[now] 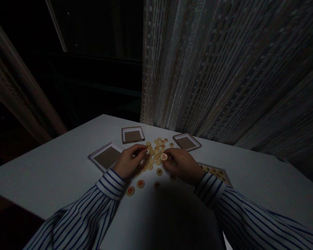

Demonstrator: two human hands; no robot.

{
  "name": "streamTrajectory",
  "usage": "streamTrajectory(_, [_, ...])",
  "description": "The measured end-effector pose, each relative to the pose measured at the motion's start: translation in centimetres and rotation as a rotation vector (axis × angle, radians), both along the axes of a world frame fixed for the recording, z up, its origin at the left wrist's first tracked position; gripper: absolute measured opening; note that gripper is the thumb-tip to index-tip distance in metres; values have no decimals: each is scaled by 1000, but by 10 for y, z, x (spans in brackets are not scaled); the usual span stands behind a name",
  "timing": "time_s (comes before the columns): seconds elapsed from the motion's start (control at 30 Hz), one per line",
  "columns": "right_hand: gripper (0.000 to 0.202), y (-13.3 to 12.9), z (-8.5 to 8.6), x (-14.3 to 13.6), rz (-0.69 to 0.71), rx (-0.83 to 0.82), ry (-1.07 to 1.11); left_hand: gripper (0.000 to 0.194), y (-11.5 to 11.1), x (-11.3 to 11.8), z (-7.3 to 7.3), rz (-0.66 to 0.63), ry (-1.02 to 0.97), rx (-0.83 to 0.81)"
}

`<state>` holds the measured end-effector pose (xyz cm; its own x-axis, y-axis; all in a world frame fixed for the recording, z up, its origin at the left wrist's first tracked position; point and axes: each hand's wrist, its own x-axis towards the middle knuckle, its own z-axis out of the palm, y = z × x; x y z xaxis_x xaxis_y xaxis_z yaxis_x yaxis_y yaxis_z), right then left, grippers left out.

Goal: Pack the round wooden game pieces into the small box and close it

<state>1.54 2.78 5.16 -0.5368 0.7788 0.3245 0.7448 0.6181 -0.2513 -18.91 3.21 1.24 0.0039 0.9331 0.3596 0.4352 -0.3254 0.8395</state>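
Between the thumb and fingers of my right hand (182, 165) is a xiangqi piece (164, 157), a round pale disc whose red character faces up. My left hand (130, 160) is at the left edge of the pile of xiangqi pieces (157, 151), its thumb and forefinger drawn together; whatever they hold, if anything, is too small to make out. Most discs in the pile show plain faces, some red or black characters. Nearer me lie two red-marked pieces (140, 183) and a black-marked piece (159, 172).
An open tray (115, 143) lies by my left hand. Farther back are a left box (133, 128) and a right box (187, 135). Partly behind my right wrist, a tray (228, 178) holds black-marked pieces. Curtains (198, 69) hang behind the white table (75, 152).
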Motion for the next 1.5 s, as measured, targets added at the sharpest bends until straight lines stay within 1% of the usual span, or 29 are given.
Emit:
streamTrajectory(0.2, [19,-14,8,7,66,47,39,29,-21,24,19,-166,-54,-67])
streamTrajectory(0.3, [19,-19,9,11,98,76,66,30,-27,37,25,-250,-117,-96])
streamTrajectory(0.4, [24,-23,8,15,114,113,89,28,-33,48,29,-311,-178,-142])
streamTrajectory(0.5, [26,-25,7,21,121,131,95,25,-37,56,32,-315,-257,-188])
streamTrajectory(0.67, [25,-30,9,29,121,161,90,32,-40,67,31,-336,-400,-293])
streamTrajectory(0.9, [25,-36,10,42,97,192,107,28,-39,81,28,-326,-499,-302])
streamTrajectory(1.1, [22,-40,10,55,78,191,106,21,-42,93,33,-283,-434,-306])
streamTrajectory(1.23, [24,-44,10,63,57,215,131,21,-44,100,36,-296,-399,-277])
streamTrajectory(1.4, [25,-46,9,74,43,222,137,22,-46,112,34,-323,-454,-271])
streamTrajectory(1.5, [22,-48,7,81,27,214,138,22,-46,120,31,-291,-441,-251])
